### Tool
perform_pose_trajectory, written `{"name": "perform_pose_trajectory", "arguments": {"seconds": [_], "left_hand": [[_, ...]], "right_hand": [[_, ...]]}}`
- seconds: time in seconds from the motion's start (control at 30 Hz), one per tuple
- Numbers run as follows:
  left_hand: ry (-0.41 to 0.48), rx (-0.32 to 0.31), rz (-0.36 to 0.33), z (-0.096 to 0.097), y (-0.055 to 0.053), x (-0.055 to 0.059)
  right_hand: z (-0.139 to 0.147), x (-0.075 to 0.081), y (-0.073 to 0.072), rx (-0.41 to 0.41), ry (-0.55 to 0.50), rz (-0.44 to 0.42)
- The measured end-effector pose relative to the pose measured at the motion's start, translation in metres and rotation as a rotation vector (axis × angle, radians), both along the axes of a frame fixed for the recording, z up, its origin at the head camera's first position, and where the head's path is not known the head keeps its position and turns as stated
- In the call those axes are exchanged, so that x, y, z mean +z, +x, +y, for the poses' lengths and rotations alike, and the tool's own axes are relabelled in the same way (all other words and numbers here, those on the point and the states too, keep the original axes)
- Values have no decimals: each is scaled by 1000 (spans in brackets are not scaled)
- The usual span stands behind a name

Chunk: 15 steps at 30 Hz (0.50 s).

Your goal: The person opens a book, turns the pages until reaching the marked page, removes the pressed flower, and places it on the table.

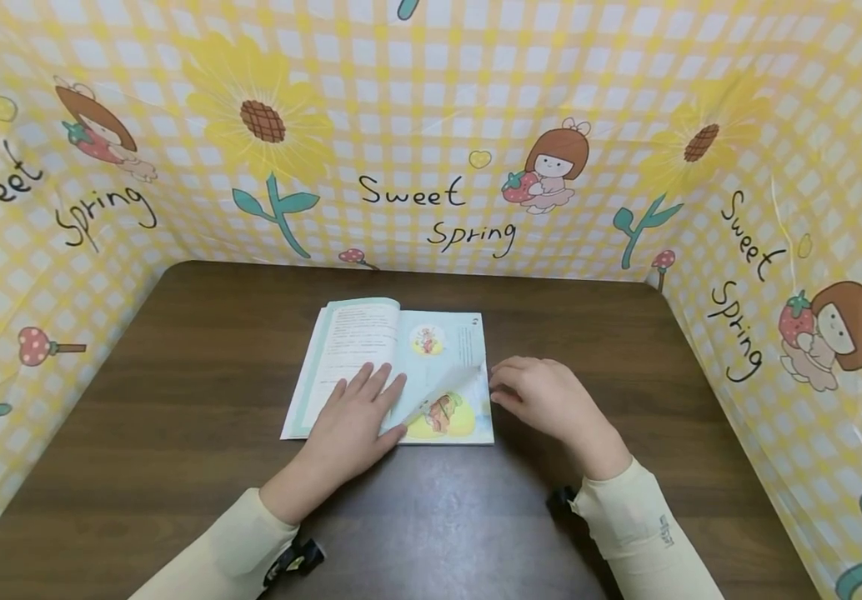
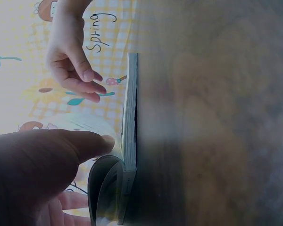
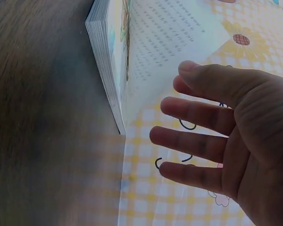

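Observation:
A picture book (image 1: 446, 333) lies spread on the table, text on its left page and coloured drawings on the right. My left hand (image 1: 356, 425) rests across the left page and the fold, fingers spread, its thumb by the lower edge. One thin leaf (image 1: 442, 387) of the right side stands partly raised; its printed text shows in the right wrist view. Just beyond the book's right edge is my right hand (image 1: 547, 396), fingers loosely bent. In the right wrist view that hand (image 3: 217, 122) shows nothing gripped, and the left wrist view shows a small gap between its fingertips and the leaf.
The brown wooden table (image 1: 206, 358) extends around the book. Yellow checked cloth walls (image 1: 416, 108) with printed flowers and figures enclose its back and both sides. A black strap device (image 1: 296, 558) sits at the left wrist, another dark one (image 1: 562, 502) at the right.

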<state>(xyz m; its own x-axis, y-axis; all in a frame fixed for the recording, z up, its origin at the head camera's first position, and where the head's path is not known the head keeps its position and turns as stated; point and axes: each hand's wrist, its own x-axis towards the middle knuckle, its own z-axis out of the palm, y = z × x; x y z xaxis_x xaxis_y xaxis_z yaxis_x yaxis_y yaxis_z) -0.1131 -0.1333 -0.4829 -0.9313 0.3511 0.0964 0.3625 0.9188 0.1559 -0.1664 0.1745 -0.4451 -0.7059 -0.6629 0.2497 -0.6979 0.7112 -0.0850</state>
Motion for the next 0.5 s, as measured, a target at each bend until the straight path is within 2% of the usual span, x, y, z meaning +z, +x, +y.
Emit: {"name": "perform_pose_trajectory", "arguments": {"seconds": [0.13,0.27,0.5], "left_hand": [[37,-24,49,-1,0,-1],[45,-63,140,-1,0,-1],[-74,-111,327,-4,0,0]], "right_hand": [[-1,-1,1,-12,1,-28],[-2,-2,3,-15,-5,-44],[-3,-1,3,-33,-5,-72]]}}
